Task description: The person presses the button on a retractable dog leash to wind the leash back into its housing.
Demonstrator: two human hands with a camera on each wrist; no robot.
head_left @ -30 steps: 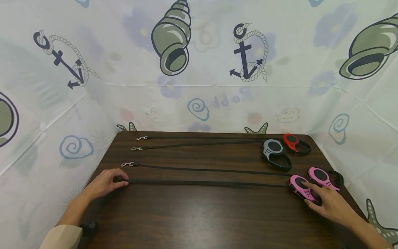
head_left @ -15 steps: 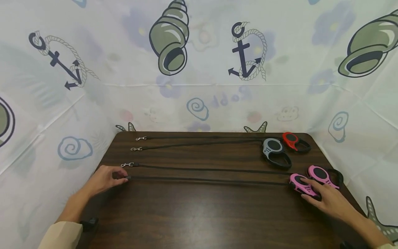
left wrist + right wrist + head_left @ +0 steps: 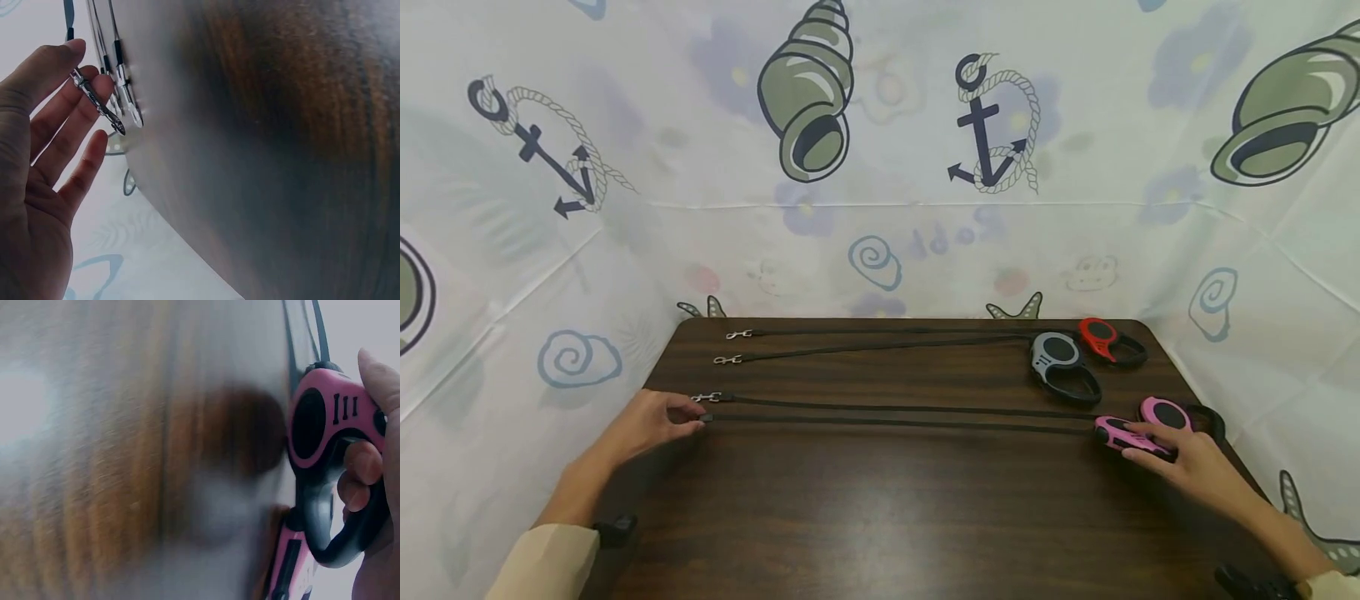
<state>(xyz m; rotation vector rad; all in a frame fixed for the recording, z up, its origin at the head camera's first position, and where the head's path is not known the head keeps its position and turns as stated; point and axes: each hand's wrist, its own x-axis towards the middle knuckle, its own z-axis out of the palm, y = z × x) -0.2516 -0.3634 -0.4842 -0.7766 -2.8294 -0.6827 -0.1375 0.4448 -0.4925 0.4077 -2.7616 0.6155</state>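
My right hand [image 3: 1206, 475] grips a pink retractable leash [image 3: 328, 403], fingers curled through its black handle loop in the right wrist view. From that leash a black strap [image 3: 902, 422] runs taut to the left. At its far end my left hand [image 3: 651, 425] pinches the strap between thumb and fingers, and the metal snap clip [image 3: 97, 100] hangs across the fingers in the left wrist view. A second pink leash [image 3: 1165, 412] lies just behind the held one. Its strap [image 3: 910, 408] stretches alongside, ending in a clip [image 3: 707, 397] close to my left fingers.
Farther back lie a grey retractable leash [image 3: 1056, 358] and a red one [image 3: 1101, 337], their straps reaching left to metal clips [image 3: 727, 360]. All rest on a dark wood-grain table [image 3: 880, 517]. A patterned white cloth [image 3: 895, 150] encloses the back and sides.
Both hands have moved away from me toward the back of the table, bringing the held pink leash and its strap closer to the second pink one. The held casing has tipped more onto its edge.
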